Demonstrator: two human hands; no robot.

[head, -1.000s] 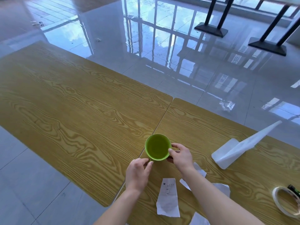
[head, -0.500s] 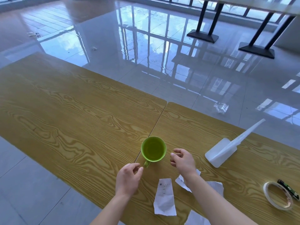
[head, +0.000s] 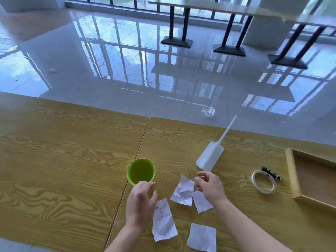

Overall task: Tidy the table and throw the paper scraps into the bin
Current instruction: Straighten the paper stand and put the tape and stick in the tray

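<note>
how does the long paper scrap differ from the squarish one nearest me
The long scrap is narrow and carries faint print; the squarish scrap is wider and looks blank. The long scrap lies beside the left hand; the squarish scrap lies nearer the camera. Both are white, torn and creased.

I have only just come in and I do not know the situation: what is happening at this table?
A person is tidying a wooden table. The right hand appears to pinch the edge of a crumpled paper scrap. The left hand hovers beside a green cup, fingers loosely curled, holding nothing. Three more scraps lie flat near the person. A white scoop, a tape roll and a wooden tray lie to the right. No bin is in view.
</note>
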